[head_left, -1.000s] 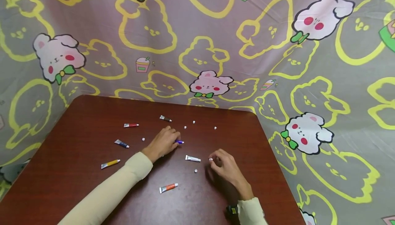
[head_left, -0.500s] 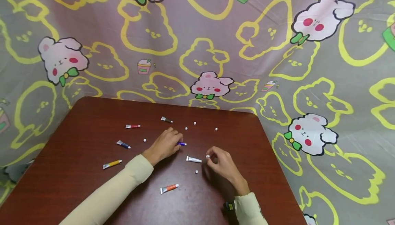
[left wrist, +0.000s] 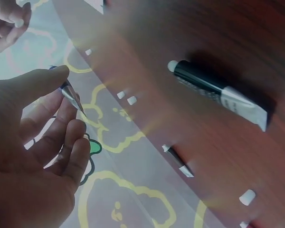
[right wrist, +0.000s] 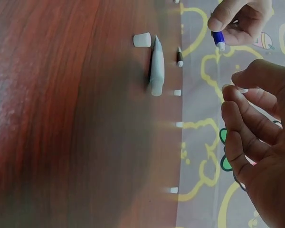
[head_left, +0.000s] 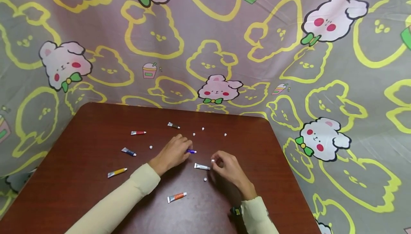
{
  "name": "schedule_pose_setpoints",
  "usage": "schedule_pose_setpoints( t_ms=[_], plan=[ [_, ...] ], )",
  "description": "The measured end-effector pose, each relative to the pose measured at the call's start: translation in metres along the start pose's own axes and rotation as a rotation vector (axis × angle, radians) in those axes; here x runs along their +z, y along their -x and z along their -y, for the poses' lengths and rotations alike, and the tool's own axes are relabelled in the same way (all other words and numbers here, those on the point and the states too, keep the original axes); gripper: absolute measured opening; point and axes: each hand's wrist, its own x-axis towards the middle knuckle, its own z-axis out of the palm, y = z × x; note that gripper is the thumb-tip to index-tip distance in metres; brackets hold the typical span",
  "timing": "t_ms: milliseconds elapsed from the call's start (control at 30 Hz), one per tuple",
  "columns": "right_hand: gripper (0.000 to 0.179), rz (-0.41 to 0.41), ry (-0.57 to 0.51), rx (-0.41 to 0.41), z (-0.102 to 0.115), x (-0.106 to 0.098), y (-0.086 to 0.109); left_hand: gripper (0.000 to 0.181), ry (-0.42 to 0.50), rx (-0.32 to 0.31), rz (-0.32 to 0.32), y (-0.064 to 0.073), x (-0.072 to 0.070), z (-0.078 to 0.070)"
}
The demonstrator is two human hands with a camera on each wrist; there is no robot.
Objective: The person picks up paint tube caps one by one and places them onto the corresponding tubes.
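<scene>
My left hand [head_left: 171,154] pinches a small purple paint tube [head_left: 192,151] between thumb and fingers, its white nozzle pointing right. In the left wrist view the tube's silver crimped end [left wrist: 74,99] sticks out past the fingertips. To the right, a small white cap [head_left: 212,160] is pinched by the fingertips of my right hand [head_left: 230,169]. The hands are raised over the table and a short gap separates cap and purple tube. A white paint tube [head_left: 201,166] lies below them, with a loose white cap [head_left: 205,179] in front of it.
Orange [head_left: 177,197], yellow [head_left: 117,172], dark blue [head_left: 128,151], red [head_left: 138,132] and brown [head_left: 173,125] tubes lie scattered on the table [head_left: 257,137]. A black tube [left wrist: 199,80] shows near the left wrist. Several loose caps [head_left: 225,134] are spread around. A patterned curtain [head_left: 179,30] hangs behind.
My right hand has moved left with its cap, closer to the purple tube. The left hand has shifted slightly right, still holding the tube.
</scene>
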Motion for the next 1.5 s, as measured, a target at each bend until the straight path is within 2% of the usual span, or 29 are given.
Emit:
schedule_pose_setpoints(
  t_ms=[533,967,1233,1500],
  plan=[
    [0.02,0.036,-0.047,-0.005,0.003,0.009,-0.009,0.027,0.006,0.018,-0.014,0.004,-0.004,-0.005],
    [0.017,0.071,-0.06,0.04,0.007,0.011,-0.014,0.027,-0.016,0.025,-0.015,0.006,-0.005,-0.008],
    [0.018,0.038,-0.086,-0.013,0.009,0.013,-0.015,0.027,-0.012,0.031,-0.021,0.008,-0.006,-0.011],
    [0.016,0.046,-0.081,-0.008,0.014,0.013,-0.017,0.027,-0.005,0.041,-0.012,0.01,-0.008,-0.016]
  ],
)
